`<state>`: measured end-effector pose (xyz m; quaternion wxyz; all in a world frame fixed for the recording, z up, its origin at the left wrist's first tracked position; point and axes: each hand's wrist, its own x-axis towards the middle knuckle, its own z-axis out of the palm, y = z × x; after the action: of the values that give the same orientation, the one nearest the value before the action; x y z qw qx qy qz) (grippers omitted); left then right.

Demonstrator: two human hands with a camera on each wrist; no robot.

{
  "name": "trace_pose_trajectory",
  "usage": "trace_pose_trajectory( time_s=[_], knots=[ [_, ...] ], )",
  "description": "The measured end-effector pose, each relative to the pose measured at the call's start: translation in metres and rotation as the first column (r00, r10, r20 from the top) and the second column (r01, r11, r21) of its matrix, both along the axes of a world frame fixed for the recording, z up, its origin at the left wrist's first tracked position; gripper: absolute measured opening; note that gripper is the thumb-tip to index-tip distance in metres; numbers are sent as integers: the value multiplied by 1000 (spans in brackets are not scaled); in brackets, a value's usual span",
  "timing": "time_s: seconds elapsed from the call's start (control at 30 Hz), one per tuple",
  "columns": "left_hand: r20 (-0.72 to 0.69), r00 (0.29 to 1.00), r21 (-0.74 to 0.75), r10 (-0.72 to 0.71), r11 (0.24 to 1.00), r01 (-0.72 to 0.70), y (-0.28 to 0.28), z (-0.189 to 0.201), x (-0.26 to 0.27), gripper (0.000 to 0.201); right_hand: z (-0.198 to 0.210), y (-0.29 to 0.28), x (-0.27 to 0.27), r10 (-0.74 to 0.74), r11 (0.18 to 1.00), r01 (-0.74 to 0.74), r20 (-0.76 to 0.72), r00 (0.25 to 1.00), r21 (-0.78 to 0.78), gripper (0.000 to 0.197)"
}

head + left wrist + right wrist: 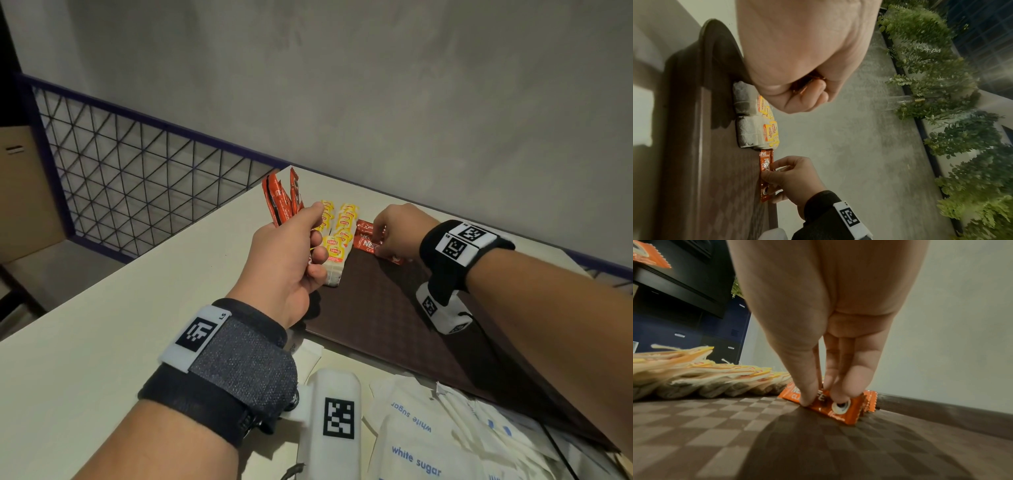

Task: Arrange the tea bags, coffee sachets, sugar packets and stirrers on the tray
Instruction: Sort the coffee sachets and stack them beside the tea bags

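1. Your left hand [291, 253] is curled round a fan of red sachets [281, 202], held up over the tray's left edge; the grip is low on the packs, so if your fingers loosen, the tops can splay and one may slip onto the tea bags [337, 236] below.
2. Your right hand [397, 229] is down at the far edge of the tray [394, 308], thumb and fingertips [807, 395] nipping a sachet [830, 404] that lies flat on the tray; at least one more sachet lies behind it, just beside the far rim; if you slide it, you may drag or skew that neighbour.
3. The tea bags stand in two overlapped rows at the tray's far-left corner, touching the laid sachet's left end; a nudge leftward from your right hand could topple the shingled rows.
4. The sugar packets [418, 445] lie in a loose heap on the table [102, 342] at the near edge, not yet on the tray; your left forearm hangs just above them, so drawing it back could scatter them.
5. I cannot see any stirrers; leave room for them.
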<state>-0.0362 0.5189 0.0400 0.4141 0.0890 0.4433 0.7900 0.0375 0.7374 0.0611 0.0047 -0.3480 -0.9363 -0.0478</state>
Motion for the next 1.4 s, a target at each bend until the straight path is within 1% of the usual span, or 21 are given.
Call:
trace_pose_trajectory(
  time_s=[0.17,0.3,0.63,0.83,1.17,1.4],
  knots=[
    [-1,1000,-4,-5,1000,5,0,0,1,19,1,1,-3,-18,1000,18,13,1000,-11,21],
    [-4,1000,-9,0,1000,0,-1,0,1,20,1,2,-5,-48,997,49,21,999,-67,21],
    [-23,1000,-21,7,1000,-7,-1,-1,1,20,7,-5,0,-49,990,56,56,997,-128,17],
    [-28,1000,-21,12,1000,-12,-2,0,1,20,7,-2,0,-50,984,55,33,998,-170,18],
    [-29,999,-24,20,999,-21,-1,-1,0,21,4,2,-4,-53,994,55,17,998,-94,25],
    [-33,999,-25,26,999,-27,0,-1,0,21,4,2,-5,-30,996,30,10,1000,-84,29]
  ],
)
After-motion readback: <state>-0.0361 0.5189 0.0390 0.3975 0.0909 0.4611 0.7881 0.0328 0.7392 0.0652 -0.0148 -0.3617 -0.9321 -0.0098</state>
